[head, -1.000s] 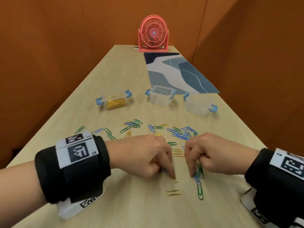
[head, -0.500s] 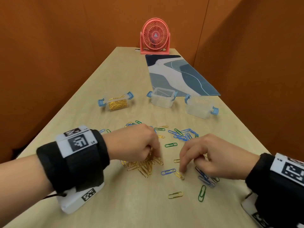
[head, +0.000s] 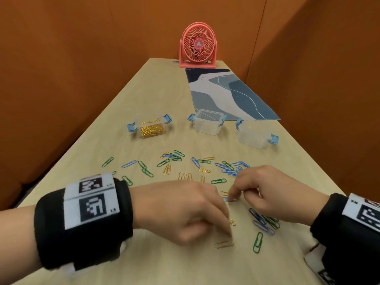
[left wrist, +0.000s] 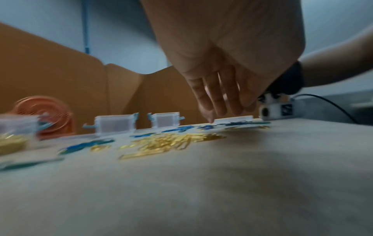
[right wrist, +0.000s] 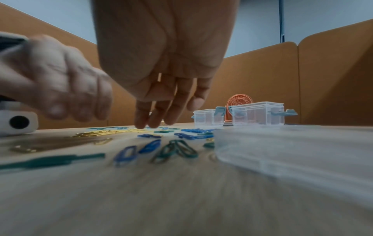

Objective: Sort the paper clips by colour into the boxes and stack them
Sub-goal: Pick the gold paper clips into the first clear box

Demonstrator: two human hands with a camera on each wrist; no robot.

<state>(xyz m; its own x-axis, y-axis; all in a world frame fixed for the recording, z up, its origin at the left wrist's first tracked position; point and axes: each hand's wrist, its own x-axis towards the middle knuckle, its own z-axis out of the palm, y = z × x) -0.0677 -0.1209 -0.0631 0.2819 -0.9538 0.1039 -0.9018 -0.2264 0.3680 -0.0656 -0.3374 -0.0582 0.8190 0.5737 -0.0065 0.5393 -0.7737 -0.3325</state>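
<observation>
Now three boxes (head: 208, 124) (one holding gold clips), left hand (head: 181, 210) fingers touching gold clip (head: 224, 244), right hand (head: 273, 194) relaxed.

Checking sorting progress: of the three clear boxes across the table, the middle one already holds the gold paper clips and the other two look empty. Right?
Not quite. In the head view the gold paper clips sit in the left box, not the middle box. The middle and right box look empty.
</observation>
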